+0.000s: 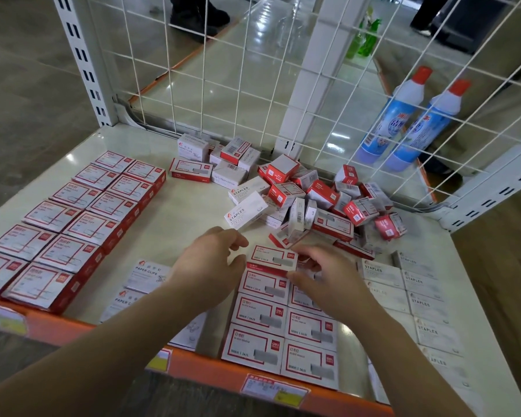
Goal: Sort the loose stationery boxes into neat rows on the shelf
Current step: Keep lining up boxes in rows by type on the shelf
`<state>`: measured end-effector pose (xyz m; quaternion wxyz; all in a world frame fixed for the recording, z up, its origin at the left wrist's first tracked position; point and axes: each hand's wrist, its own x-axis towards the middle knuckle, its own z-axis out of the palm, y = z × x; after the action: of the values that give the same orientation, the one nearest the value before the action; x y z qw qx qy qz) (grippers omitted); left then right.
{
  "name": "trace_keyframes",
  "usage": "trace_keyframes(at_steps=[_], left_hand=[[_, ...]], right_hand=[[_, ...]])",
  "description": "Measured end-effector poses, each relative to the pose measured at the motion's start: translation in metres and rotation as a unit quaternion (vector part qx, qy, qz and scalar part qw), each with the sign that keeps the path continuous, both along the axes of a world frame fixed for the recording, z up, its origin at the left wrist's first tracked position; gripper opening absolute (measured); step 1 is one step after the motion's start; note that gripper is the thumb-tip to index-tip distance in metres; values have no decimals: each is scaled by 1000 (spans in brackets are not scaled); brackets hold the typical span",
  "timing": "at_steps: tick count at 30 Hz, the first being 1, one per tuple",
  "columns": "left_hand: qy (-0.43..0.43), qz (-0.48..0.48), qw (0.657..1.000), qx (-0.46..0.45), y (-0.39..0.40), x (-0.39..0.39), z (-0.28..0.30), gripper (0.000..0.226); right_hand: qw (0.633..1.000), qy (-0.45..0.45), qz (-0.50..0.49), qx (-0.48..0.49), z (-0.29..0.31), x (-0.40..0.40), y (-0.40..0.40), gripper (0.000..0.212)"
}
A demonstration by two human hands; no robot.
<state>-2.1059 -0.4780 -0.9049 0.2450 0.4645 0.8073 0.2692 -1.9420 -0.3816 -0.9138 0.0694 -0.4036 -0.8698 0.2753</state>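
Note:
On the white shelf (175,224), a red-and-white staple box (272,258) sits at the far end of a row of like boxes (262,314). My right hand (322,275) pinches its right end. My left hand (211,263) hovers at its left end with fingers relaxed. A loose pile of boxes (307,197) lies at the back middle and right. Neat red paper-clip boxes (69,224) fill the left side. White paper-clip boxes (145,275) lie partly under my left arm. White staples boxes (418,296) are lined up on the right.
A white wire grid (253,70) closes the shelf's back and right side. Two blue bottles with red caps (403,115) stand behind it. The orange front edge (211,371) carries price labels. A person's shoes (193,16) show on the floor beyond.

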Motion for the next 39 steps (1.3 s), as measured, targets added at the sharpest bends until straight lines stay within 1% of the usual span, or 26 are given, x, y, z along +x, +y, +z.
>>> trace_keyframes(at_steps=[4, 9, 11, 18, 21, 24, 26, 30, 32, 39], left_hand=[[1, -4, 1000, -11, 5, 1, 0, 28], [-10, -8, 1000, -19, 10, 1, -3, 27], [-12, -7, 1000, -19, 12, 1, -5, 26], [-22, -17, 999, -41, 20, 3, -9, 26], [-6, -42, 998, -44, 24, 3, -10, 32], [31, -75, 996, -46, 28, 5, -9, 37], [43, -97, 993, -52, 30, 6, -10, 40], [63, -135, 987, -61, 36, 13, -10, 41], [76, -139, 986, -57, 37, 15, -11, 40], [72, -141, 986, -60, 34, 16, -13, 37]], right_hand=[[1000, -27, 9, 0, -3, -3, 3, 37], [999, -39, 4, 13, -4, -7, 7, 47], [999, -38, 0, 16, -4, -9, 7, 48], [999, -34, 11, 34, -11, -7, 12, 42], [998, -36, -2, 45, -11, -2, 13, 36], [997, -55, -15, 48, -11, 3, 14, 33], [996, -72, -25, 40, -12, 4, 14, 34], [998, -55, -25, 6, -14, 3, 13, 34], [998, -57, -18, 2, -13, 2, 12, 33], [999, -49, -12, -4, -12, 2, 12, 32]])
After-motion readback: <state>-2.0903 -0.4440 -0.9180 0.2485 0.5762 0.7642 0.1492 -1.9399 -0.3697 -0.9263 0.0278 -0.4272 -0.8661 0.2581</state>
